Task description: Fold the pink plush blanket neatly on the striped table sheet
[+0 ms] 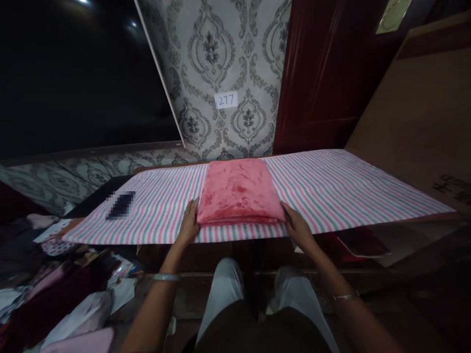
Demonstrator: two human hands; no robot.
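A pink plush blanket [239, 189], folded into a thick square, lies flat on a striped cloth [316, 186] of pink, grey and white. My left hand [189, 221] rests against the blanket's left side near its front corner, fingers stretched out along the edge. Against the right front corner lies my right hand [297, 226], its fingers also extended along the side. Both hands touch the blanket from opposite sides, and neither is wrapped round it. The thumbs are hard to make out.
A dark phone-like item, partly pixelated [120, 205], lies on the cloth's left part. Behind stand a large dark screen [88, 73], a patterned wall with a "277" label [225, 100] and a dark red door [320, 68]. A cardboard box [423, 108] leans right; clothes [73, 314] are heaped lower left.
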